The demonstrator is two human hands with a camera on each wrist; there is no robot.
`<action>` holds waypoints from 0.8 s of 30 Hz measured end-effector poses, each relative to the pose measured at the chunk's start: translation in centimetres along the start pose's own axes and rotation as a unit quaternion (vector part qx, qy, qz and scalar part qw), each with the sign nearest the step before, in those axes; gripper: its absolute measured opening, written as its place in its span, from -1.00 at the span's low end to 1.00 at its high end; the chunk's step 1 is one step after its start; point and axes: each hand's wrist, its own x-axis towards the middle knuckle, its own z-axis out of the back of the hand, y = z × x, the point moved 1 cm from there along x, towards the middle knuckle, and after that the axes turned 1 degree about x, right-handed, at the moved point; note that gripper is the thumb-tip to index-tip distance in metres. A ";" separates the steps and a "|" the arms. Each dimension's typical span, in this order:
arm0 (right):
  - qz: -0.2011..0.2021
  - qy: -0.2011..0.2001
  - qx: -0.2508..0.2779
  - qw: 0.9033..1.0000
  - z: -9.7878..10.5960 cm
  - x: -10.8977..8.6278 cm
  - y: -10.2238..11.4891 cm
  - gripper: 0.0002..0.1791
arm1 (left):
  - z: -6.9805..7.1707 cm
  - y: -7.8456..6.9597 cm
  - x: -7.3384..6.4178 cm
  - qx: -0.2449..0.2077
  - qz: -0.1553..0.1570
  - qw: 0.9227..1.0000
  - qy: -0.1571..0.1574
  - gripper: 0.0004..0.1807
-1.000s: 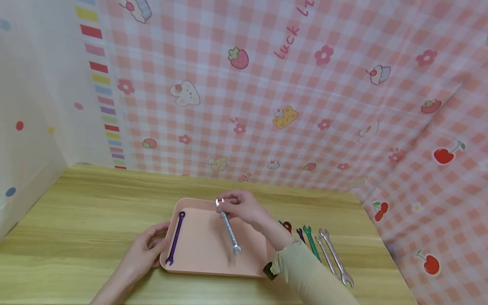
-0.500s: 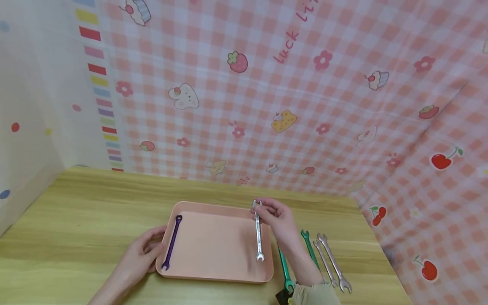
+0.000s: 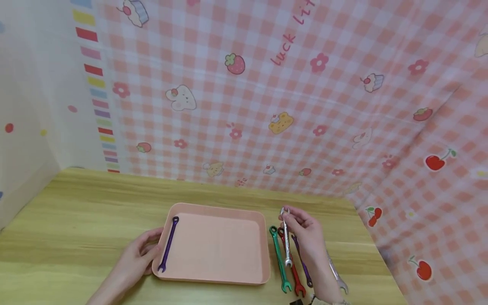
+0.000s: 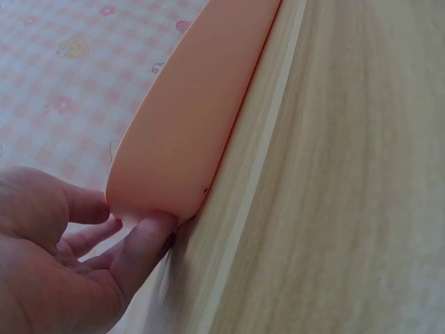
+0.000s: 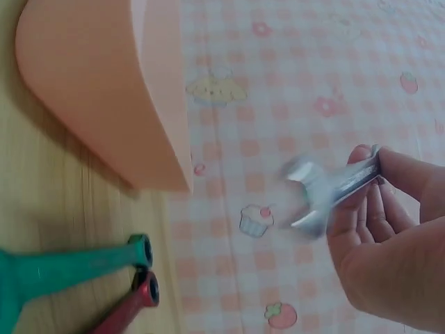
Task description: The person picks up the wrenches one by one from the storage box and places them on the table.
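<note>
My right hand (image 3: 309, 239) pinches a silver double open-ended wrench (image 3: 286, 248) near its far end, above other wrenches right of the pink tray (image 3: 217, 252). One of its forked ends shows blurred in the right wrist view. Against the tray's left side, my left hand (image 3: 135, 256) holds the edge between thumb and fingers; the left wrist view shows the thumb low on the tray wall (image 4: 188, 118). A purple combination wrench (image 3: 168, 245) lies inside along the left wall. Beneath the held wrench are a green wrench (image 3: 279, 258) and a red wrench (image 3: 296, 277), partly covered.
Beside the red wrench lies another purple wrench (image 3: 303, 263). Farther right, a silver wrench (image 3: 336, 275) is partly hidden by my right forearm. The wooden table (image 3: 95, 203) meets a pink checked cloth backdrop (image 3: 251, 97) at the back, with more checked cloth at the right.
My right hand has carried the silver wrench rightward from over the tray to over the wrenches beside it. The left hand stays at the tray edge, and the view has shifted slightly.
</note>
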 end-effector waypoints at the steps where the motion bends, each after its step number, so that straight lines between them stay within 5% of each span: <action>1: 0.000 -0.001 -0.002 1.000 0.3 0.1 -0.1 -0.81 | 0.0 0.0 0.0 0.001 0.001 1.000 -0.001 -0.42; 17: -0.025 -0.040 -0.035 0.998 6.7 0.9 -0.3 -0.67 | -0.2 0.2 0.3 -0.007 -0.006 1.000 0.014 -0.41; 24: -0.051 -0.067 -0.076 0.994 9.5 1.2 -0.8 -0.79 | 0.0 0.4 0.4 0.006 -0.001 1.000 0.017 -0.41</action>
